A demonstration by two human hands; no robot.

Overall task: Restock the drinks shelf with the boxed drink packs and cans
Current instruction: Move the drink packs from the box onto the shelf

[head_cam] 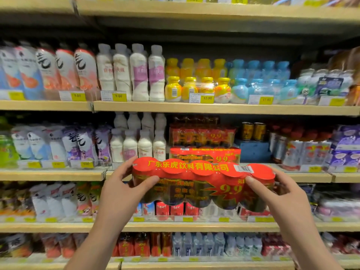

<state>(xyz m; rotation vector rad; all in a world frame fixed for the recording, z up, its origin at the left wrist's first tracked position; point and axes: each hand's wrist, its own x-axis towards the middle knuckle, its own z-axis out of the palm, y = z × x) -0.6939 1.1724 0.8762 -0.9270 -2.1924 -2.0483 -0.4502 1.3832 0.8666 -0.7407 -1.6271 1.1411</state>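
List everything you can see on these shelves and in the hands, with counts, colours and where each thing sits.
held pack: one, red wrap with five caps in a row, in front of the middle shelf
stacked packs: two, red, on the shelf right behind the held pack
gold cans: two, on the blue box
blue box: one, right of the stacked packs
white bottles: four in front, pink-purple labels, upper shelf centre
yellow bottles: eight showing, two tiers, right of the white bottles
blue bottles: eight showing, two tiers, further right
price tags: many, yellow, along the shelf edges
left hand: grips the pack's left end
right hand: grips its right end
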